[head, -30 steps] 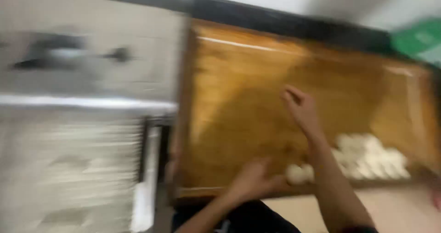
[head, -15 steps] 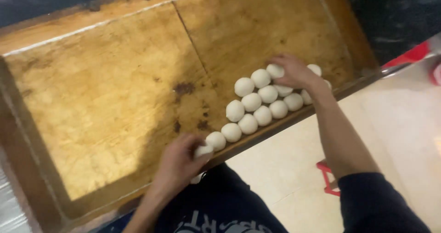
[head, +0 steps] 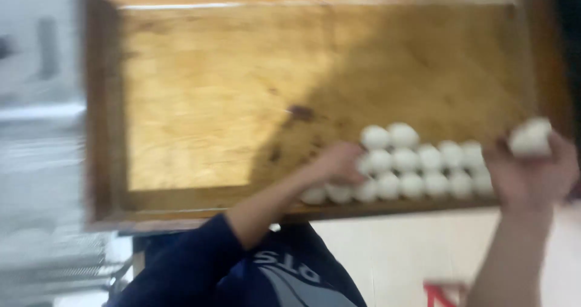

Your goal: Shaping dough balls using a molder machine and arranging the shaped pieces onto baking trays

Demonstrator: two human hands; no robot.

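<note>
We are partway through laying white dough balls in rows on the wooden tray, judging by how they lie. The cluster sits in the near right part of the tray, hard against the near rim. We make out roughly 3 rows: a front row along the rim that runs from below our left hand to the right, a middle row just behind it, and a short back row of only 2 balls. The balls touch or nearly touch one another. Motion blur stops us giving an exact count, though it looks like somewhat more than 12.

Our left hand rests at the left end of the cluster, fingers curled down onto the balls there; we cannot tell whether it grips one or only presses and nudges it into line. Our right hand is raised at the right edge of the tray, closed around 1 more dough ball, which shows above the fingers and is apart from the rows.

As for what remains, the larger part of the tray, all the left half and the far side, is bare wood with a few dark stains, so there looks to be room for many more rows. The back row is barely begun. The ball in our right hand is not yet set down. To the left of the tray a pale, blurred metal surface shows, too smeared to read further.
</note>
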